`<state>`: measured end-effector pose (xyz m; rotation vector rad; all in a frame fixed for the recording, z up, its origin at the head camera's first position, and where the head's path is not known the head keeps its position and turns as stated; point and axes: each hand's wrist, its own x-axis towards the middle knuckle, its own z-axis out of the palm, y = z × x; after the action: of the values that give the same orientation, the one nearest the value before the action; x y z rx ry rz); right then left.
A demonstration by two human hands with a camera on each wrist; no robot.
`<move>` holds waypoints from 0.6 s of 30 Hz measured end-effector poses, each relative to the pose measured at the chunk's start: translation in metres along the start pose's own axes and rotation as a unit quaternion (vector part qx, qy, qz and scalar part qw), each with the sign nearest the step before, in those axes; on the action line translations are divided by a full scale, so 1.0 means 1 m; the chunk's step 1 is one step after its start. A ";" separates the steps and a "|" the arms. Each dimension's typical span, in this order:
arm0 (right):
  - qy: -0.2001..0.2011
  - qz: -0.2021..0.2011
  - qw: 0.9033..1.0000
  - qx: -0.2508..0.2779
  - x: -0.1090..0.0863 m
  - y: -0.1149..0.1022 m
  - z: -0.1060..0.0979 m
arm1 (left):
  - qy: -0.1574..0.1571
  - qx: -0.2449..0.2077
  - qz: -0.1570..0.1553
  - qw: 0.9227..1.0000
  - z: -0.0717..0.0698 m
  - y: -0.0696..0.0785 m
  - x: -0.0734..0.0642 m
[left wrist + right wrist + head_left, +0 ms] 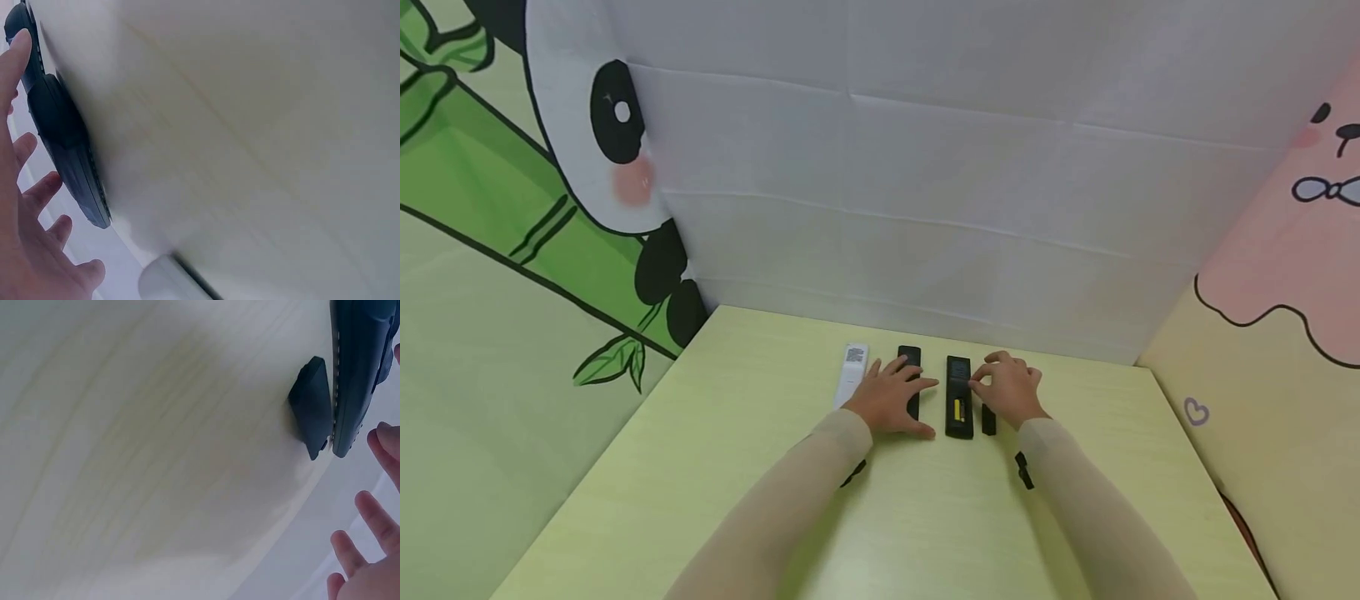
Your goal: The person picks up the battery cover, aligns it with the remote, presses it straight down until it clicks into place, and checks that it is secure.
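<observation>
A black remote control (958, 375) lies face down, its battery bay uncovered and a yellow battery (958, 410) showing inside. Just right of it is a small black battery cover (988, 420), also seen in the right wrist view beside the remote. My right hand (1011, 392) is at the remote's right edge, thumb and index tips close together; I cannot tell whether something small is between them. My left hand (891, 400) reaches over a second black remote (910, 355), fingers spread and partly hiding it. Left of that hand lies a white remote (852, 375), its lower end hidden.
The pale wooden table (925, 533) meets a white cloth backdrop (925, 208) just behind the remotes. Printed walls stand on either side, with a panda (587, 167) on the left and a pink figure (1285, 250) on the right.
</observation>
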<state>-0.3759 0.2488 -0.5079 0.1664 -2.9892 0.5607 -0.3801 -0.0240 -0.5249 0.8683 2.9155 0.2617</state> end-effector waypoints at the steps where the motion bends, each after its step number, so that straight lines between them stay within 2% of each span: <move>1: -0.001 0.002 1.000 0.000 0.000 0.001 -0.001 | 0.000 -0.002 0.001 1.000 -0.001 0.001 0.000; 11: -0.033 0.041 0.998 0.019 -0.005 0.014 -0.002 | -0.004 -0.004 -0.002 1.000 -0.002 0.011 0.001; 18: -0.045 0.042 0.998 0.025 -0.006 0.025 0.000 | -0.006 0.000 0.000 1.000 0.001 0.015 0.007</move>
<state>-0.3729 0.2722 -0.5176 0.0729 -3.0827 0.6530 -0.3776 -0.0081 -0.5233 0.8665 2.9036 0.2561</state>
